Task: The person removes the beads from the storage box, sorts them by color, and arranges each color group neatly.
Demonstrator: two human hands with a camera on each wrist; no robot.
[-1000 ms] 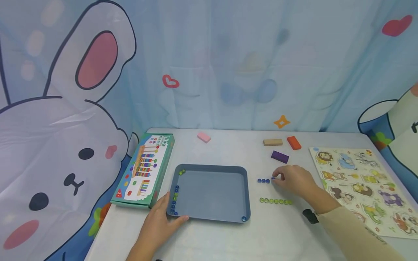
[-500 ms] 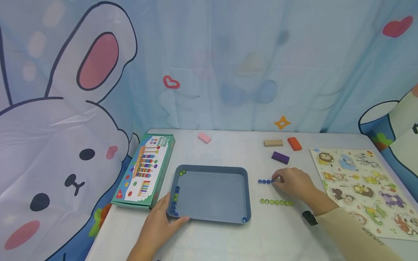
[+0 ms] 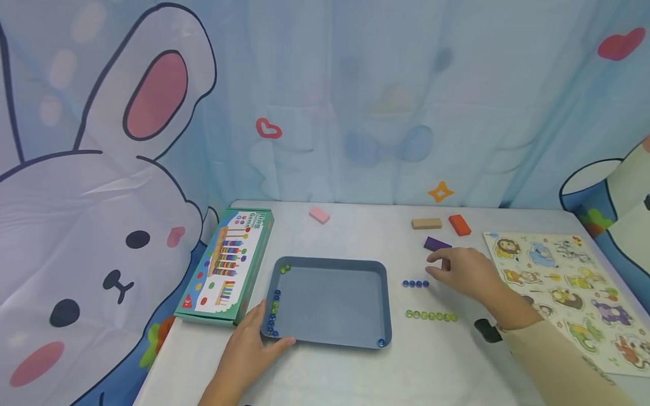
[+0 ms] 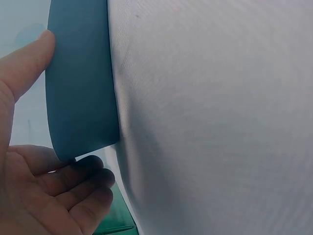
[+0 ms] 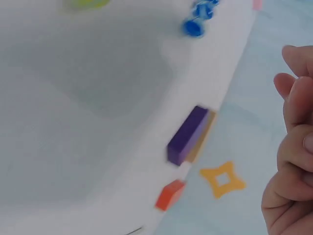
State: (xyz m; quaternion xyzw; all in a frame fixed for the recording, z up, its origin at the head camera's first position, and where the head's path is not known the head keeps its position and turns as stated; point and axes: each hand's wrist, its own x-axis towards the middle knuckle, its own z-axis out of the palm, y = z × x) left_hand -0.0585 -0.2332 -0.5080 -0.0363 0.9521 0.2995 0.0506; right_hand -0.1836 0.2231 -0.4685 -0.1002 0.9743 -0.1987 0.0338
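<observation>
My left hand (image 3: 247, 345) holds the near left corner of a grey-blue tray (image 3: 332, 263), thumb on the front wall and fingers along the left side. In the left wrist view the tray wall (image 4: 83, 83) stands between thumb and curled fingers. Over the table to the right, my right hand (image 3: 469, 273) is raised, with a gap between thumb and index finger and nothing visible in it. Just left of its fingertips lies a short row of small shiny blue beads (image 3: 416, 284). A longer row of green beads (image 3: 431, 316) lies nearer me. Inside the tray are blue beads (image 3: 271, 323) and green beads (image 3: 285, 268).
A green game box (image 3: 223, 265) stands left of the tray. Behind the right hand are a purple block (image 3: 437, 244), a tan block (image 3: 426, 224) and an orange block (image 3: 459, 225). A pink block (image 3: 319, 215) lies farther back. An animal puzzle board (image 3: 563, 282) fills the right side.
The right hand has let go of a blue bead at the right end of the blue row and lifted up and back. The left hand stays at the tray.
</observation>
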